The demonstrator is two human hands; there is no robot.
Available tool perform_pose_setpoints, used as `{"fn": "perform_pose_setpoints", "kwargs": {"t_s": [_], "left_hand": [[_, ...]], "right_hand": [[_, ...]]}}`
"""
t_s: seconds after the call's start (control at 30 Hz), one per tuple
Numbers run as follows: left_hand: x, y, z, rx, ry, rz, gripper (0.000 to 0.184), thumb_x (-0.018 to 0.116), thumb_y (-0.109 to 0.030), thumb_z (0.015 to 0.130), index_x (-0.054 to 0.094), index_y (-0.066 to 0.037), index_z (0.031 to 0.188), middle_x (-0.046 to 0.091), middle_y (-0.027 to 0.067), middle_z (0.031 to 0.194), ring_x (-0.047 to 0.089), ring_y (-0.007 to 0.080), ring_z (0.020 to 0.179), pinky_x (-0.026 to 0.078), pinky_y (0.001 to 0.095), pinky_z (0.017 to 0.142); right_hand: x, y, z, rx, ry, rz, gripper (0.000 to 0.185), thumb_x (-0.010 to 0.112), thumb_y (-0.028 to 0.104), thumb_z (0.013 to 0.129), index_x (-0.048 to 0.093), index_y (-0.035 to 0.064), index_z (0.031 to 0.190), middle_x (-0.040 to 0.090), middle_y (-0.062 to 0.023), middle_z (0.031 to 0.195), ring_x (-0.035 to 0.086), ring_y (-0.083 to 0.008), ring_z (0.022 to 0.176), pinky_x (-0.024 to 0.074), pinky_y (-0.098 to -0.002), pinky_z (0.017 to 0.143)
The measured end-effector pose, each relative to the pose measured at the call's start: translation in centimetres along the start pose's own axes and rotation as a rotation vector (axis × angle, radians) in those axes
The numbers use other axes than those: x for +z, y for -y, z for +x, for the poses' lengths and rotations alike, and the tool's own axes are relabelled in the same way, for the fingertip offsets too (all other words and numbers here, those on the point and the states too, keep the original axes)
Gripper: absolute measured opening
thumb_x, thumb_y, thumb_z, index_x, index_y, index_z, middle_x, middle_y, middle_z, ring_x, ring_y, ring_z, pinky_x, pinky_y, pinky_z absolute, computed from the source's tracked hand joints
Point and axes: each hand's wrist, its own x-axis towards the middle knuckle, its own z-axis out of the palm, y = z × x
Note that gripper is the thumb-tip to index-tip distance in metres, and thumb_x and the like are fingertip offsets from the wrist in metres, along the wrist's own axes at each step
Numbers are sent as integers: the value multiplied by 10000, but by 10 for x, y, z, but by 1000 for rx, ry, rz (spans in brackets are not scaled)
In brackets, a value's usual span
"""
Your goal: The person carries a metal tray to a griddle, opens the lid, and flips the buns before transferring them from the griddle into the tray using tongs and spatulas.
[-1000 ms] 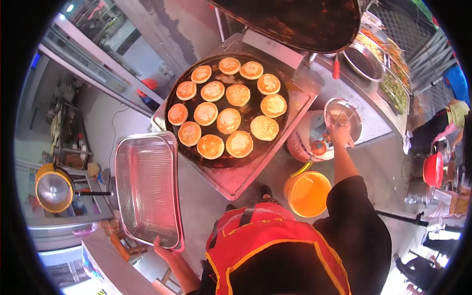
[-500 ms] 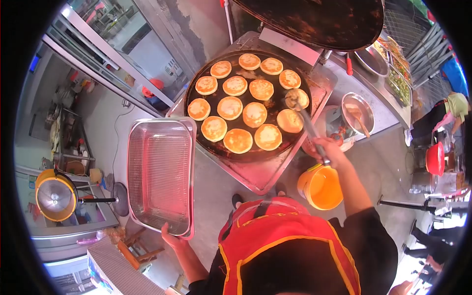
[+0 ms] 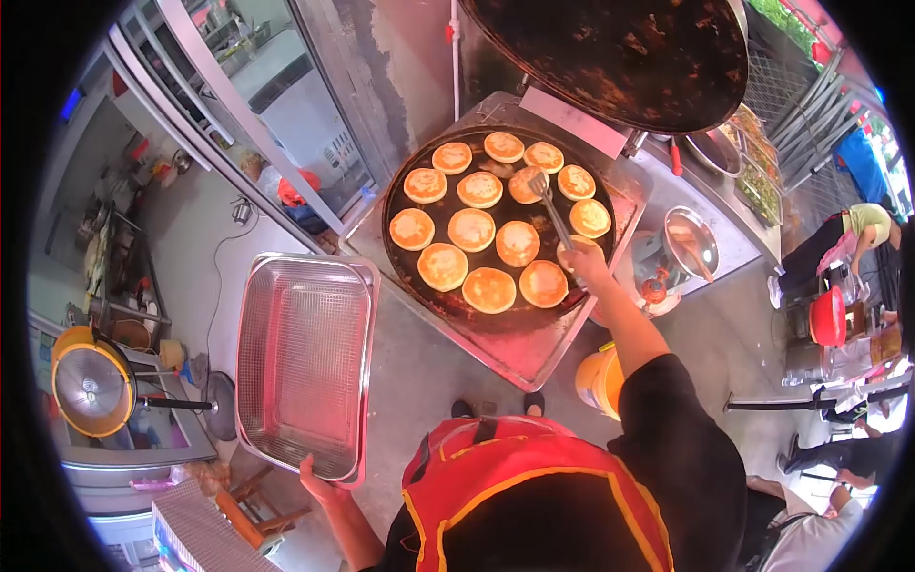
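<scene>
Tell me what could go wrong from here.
The bare right hand is over the edge of the griddle; if that is hot, it could burn. The metal utensil touches one flatbread among close neighbours, so it might knock others. The left hand grips the wire basket by its near edge, so the far end may dip.

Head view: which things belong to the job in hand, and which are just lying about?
Apparently part of the job: round flatbreads; griddle; metal utensil, in the right hand; mesh tray, held by the left hand.

Apparently just lying about: yellow bucket; red basin; wooden stool.
</scene>
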Motion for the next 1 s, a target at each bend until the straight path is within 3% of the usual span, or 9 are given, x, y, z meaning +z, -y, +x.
{"fn": "perform_pose_setpoints", "kwargs": {"t_s": [0.07,0.17,0.3,0.43,0.53,0.63,0.73,0.87,1.0], "left_hand": [[5,2,-13,8,-14,-22,428,477,-191,743,444,48,1097,535,162,1014,547,309,915,471,430,795],[-7,14,-17,28,-63,-64,405,495,-190,735,464,43,1064,539,152,992,549,297,903,473,415,787],[-3,27,-33,47,-81,-114,401,512,-197,723,474,42,1042,538,145,979,550,287,891,476,411,781],[-3,34,-39,18,-60,-100,408,503,-193,722,466,49,1048,535,152,979,550,293,894,476,418,781],[-2,38,-43,34,-64,-66,415,492,-185,725,456,59,1058,530,162,987,550,304,898,477,425,779],[9,42,-54,40,-82,-44,434,487,-180,728,443,68,1081,524,169,998,548,314,904,477,433,779],[8,46,-59,34,-103,-22,451,487,-178,728,434,71,1100,521,172,1007,545,318,910,475,438,781],[11,48,-66,63,-113,1,449,487,-177,727,437,66,1101,522,169,1014,544,317,908,469,438,783],[12,44,-73,57,-93,14,439,482,-175,727,443,63,1094,522,166,1022,543,311,912,459,428,792]], "right_hand": [[-17,5,-7,-269,-240,-620,278,519,121,767,551,36,1030,581,-102,705,609,-254,711,493,-371,647],[-47,-1,-10,-428,-276,-1116,467,492,124,785,421,83,1245,570,-161,889,614,-291,792,506,-380,638],[-71,3,-6,-416,-122,-1341,491,444,87,826,326,84,1303,539,-163,990,596,-309,841,511,-370,652],[-87,2,-11,-460,-227,-1339,427,439,94,829,363,43,1246,567,-178,957,618,-299,804,514,-367,626],[-110,11,-51,-533,-174,-1193,356,515,127,798,479,17,1134,592,-165,825,630,-250,695,512,-347,570],[-132,21,-68,-220,368,-355,233,587,190,787,575,-9,907,580,-122,656,600,-189,545,485,-301,467],[-122,16,-49,317,532,13,260,623,259,794,586,9,729,549,-80,564,552,-147,457,433,-261,380],[-83,-9,-34,533,673,394,224,618,265,809,569,51,762,554,-43,623,517,-122,446,390,-235,340],[-46,-27,-54,351,560,533,162,617,193,797,523,62,777,526,-21,634,476,-102,446,328,-208,344]]}}
